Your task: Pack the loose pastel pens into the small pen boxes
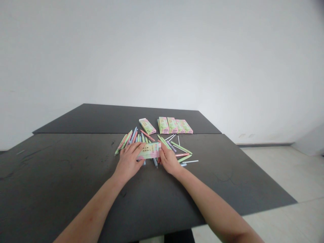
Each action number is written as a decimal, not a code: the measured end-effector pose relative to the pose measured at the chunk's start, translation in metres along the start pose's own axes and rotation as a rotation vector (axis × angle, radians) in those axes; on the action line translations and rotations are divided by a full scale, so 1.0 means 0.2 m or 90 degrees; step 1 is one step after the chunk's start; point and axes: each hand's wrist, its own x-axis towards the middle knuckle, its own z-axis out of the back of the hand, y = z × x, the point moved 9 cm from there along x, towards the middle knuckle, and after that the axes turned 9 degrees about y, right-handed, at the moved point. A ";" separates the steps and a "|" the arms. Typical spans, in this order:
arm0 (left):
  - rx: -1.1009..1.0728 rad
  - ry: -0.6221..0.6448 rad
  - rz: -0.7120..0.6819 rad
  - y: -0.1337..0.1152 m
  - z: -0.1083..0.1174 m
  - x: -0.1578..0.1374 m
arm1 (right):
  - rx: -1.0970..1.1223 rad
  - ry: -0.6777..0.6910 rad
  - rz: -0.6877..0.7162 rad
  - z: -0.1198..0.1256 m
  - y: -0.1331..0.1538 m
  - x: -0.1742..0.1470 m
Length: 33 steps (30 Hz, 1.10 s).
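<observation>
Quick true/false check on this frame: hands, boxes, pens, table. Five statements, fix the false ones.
1. The left hand and right hand both hold the same box. True.
2. The pens are all one colour. False: green, blue, pink and purple ones show.
3. The group of boxes lies beyond the pens, farther from the person. True.
4. The lone box lies to the right of that group. False: it lies to the left.
5. The table is white. False: it is dark grey.
</observation>
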 end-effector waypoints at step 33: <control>0.003 -0.003 0.038 0.01 -0.01 0.00 | -0.014 -0.017 0.013 -0.02 0.02 -0.01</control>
